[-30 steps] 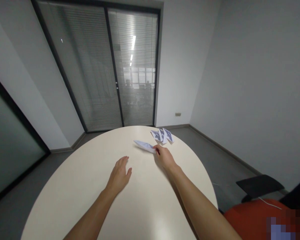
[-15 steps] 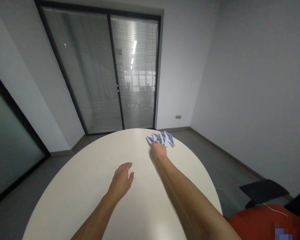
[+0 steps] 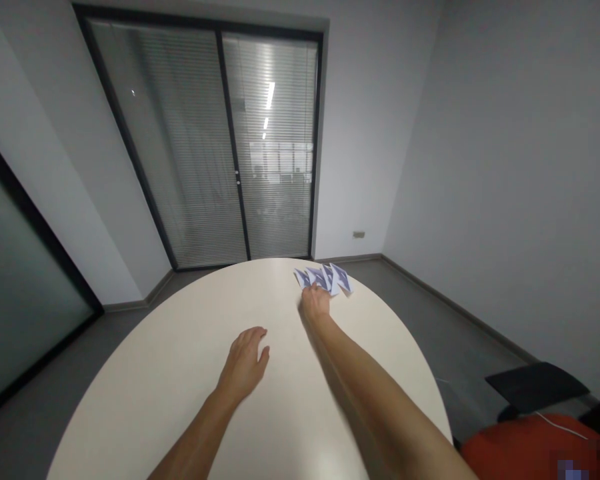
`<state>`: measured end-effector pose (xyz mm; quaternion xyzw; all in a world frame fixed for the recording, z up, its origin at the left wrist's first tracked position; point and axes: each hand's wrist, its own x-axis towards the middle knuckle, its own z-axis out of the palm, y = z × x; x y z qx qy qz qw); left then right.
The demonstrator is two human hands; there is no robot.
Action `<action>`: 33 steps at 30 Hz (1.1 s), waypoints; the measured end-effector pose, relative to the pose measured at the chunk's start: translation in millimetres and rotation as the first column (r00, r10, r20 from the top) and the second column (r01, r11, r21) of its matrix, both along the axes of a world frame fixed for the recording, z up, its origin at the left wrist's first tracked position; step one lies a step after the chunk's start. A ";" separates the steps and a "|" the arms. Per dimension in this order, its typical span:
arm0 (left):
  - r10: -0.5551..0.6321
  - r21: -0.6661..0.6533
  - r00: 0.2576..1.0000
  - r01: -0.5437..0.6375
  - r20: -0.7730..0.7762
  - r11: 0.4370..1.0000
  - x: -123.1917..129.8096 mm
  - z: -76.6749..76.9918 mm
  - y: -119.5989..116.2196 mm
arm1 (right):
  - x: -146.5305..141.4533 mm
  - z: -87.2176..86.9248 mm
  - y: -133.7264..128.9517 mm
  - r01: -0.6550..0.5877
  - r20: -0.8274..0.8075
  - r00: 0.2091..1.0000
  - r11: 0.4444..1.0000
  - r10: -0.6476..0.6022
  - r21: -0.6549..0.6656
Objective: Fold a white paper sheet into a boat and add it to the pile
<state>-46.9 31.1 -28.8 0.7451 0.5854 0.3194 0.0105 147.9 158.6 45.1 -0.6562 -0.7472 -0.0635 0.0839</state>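
Note:
Several folded papers, white and blue-purple (image 3: pixel 340 277), stand in an overlapping row near the far edge of the round white table (image 3: pixel 180 347). My right hand (image 3: pixel 316 301) reaches to the near left side of these papers. Its fingers are bent at the lower edge of the papers, and whether they grip one is too small to tell. Over the middle of the table, my left hand (image 3: pixel 246 360) is held with thumb and fingers apart and nothing between them.
A red chair (image 3: pixel 520 443) with a black armrest (image 3: pixel 537 387) stands at the lower right, beside the table. Beyond the table are a glass door (image 3: pixel 275 200) with blinds and grey walls.
My right hand has drawn back slightly from the papers, and its fingers show more. The left hand has hardly moved. The view has shifted a little.

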 end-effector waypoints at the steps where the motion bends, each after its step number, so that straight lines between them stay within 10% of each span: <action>1: 0.008 -0.003 1.000 -0.008 -0.011 1.000 0.8 -0.5 0.8 | -1.1 -0.8 -3.4 -0.010 0.006 1.000 1.000 0.010 0.014; 14: 0.016 -0.210 0.981 -0.058 -0.195 0.976 42.8 1.1 -18.0 | 39.2 -36.3 -98.7 -0.390 -0.191 0.911 0.914 0.365 -0.115; 33: -0.042 -0.221 0.981 -0.002 -0.192 0.975 42.8 -1.7 -20.9 | 63.9 -50.7 -101.8 -0.507 -0.350 0.827 0.853 0.441 -0.122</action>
